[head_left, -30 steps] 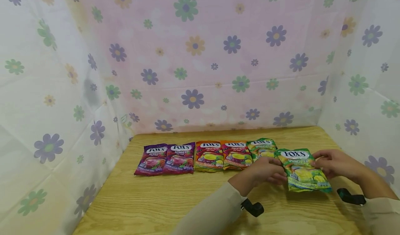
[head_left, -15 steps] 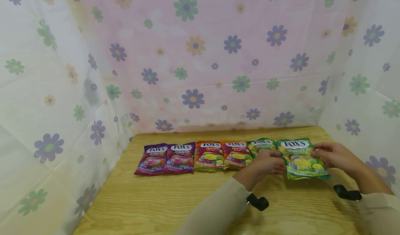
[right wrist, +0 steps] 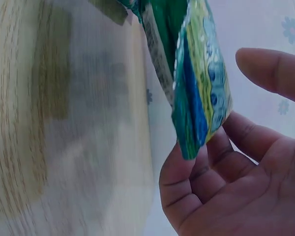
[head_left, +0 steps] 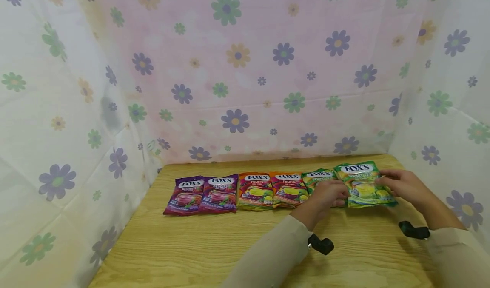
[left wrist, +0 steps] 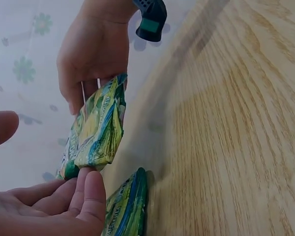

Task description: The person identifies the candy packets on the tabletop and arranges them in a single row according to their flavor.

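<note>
A green Fox's Spring Tea candy bag point(head_left: 363, 188) is held between both hands over the right part of the table, printed side up and tilted. My right hand point(head_left: 406, 188) grips its right edge, with fingers behind and the thumb toward the front. At the left edge, my left hand point(head_left: 324, 198) supports the bag with bent fingers; the left wrist view shows that thumb point(left wrist: 2, 128) apart from it. Another green candy bag point(head_left: 318, 176) lies just left, partly hidden by my left hand. In the right wrist view, the held bag point(right wrist: 206, 83) appears edge-on above the fingers.
Two orange Fruits bags point(head_left: 256, 192) and two purple Berries bags point(head_left: 219, 194) lie in a row to the left on the wooden table point(head_left: 183, 245). Flowered cloth point(head_left: 252, 88) walls the back and both sides. A black wrist mount point(head_left: 321, 244) is on each arm.
Both hands have moved the green candy bag away from me and slightly left, up beside the other green bag at the row's right end. The orange and purple bags stay in place.
</note>
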A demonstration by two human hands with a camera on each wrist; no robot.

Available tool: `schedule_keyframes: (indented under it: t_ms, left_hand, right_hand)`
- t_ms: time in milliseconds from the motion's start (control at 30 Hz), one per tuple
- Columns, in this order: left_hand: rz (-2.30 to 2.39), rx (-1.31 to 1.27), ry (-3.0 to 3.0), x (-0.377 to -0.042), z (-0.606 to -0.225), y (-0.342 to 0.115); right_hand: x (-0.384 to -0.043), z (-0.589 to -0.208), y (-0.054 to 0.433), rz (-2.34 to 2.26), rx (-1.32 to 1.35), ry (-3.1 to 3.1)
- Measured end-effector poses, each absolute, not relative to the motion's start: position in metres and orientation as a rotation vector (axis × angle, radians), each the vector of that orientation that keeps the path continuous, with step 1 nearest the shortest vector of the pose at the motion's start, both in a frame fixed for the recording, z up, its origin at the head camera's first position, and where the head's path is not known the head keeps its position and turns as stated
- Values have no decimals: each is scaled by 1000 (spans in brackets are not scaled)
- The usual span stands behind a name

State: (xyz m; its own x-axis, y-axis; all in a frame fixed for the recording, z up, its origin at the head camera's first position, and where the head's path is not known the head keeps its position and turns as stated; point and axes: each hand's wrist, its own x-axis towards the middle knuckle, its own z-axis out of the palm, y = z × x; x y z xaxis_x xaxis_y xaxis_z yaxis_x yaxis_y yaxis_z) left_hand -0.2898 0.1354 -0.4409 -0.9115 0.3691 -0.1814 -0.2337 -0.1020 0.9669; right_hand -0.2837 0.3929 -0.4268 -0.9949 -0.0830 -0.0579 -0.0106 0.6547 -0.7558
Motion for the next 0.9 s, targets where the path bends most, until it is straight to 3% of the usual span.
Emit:
schedule_keyframes:
  t_ms: [900]
  left_hand:
    - [2096, 220, 1514, -300, -449, 143]
  right_hand:
    - [-301, -445, 388, -1441, 51, 2707]
